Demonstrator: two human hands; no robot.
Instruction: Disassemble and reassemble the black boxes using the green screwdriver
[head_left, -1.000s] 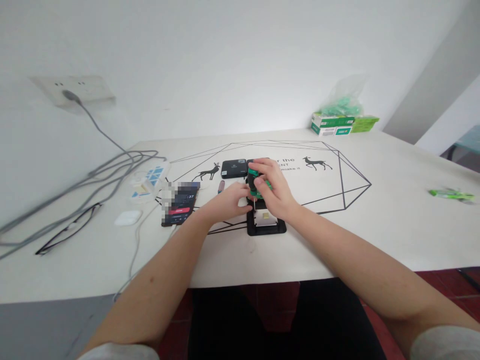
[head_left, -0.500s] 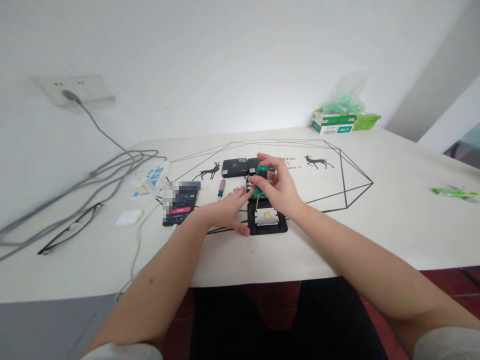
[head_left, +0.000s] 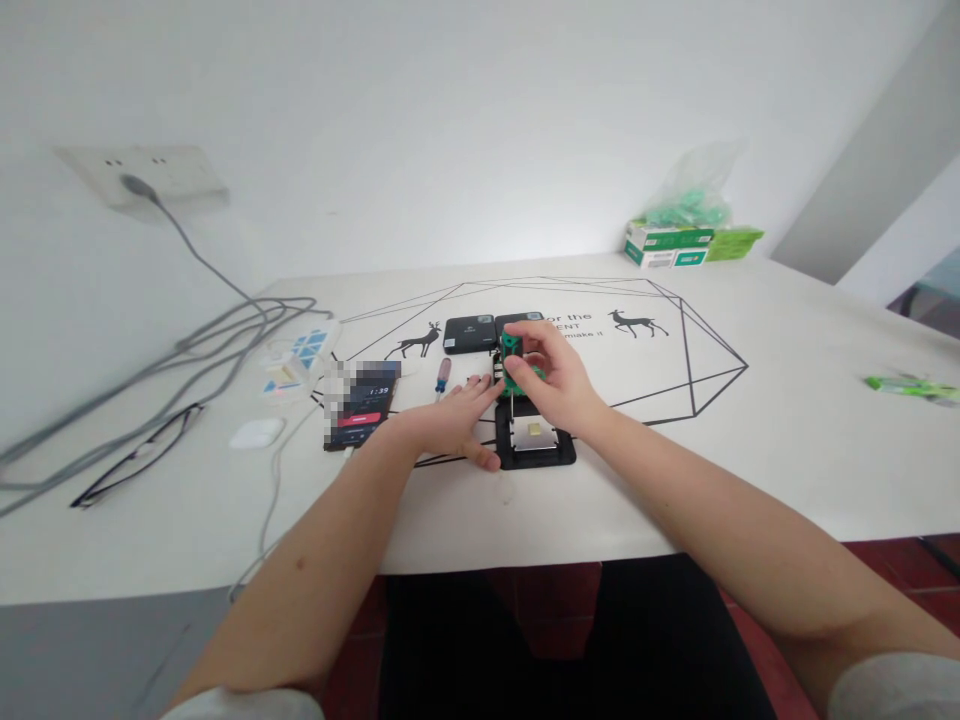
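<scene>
My right hand is closed round the green handle of a small screwdriver, held upright with its thin shaft pointing down onto an opened black device with a metal plate and a gold chip inside. My left hand lies on the table at the device's left edge, fingers stretched out, the thumb against its near left corner. Two shut black boxes sit just behind. A blue-and-red screwdriver lies left of my hands.
A phone with a lit timer, a white earbud case, glasses and a power strip with grey cables lie to the left. Green boxes and a bag stand far right at the back; a green packet lies at the right edge.
My left hand has left the screwdriver and settled flat beside the device. My right hand still holds the green screwdriver upright, shifted slightly.
</scene>
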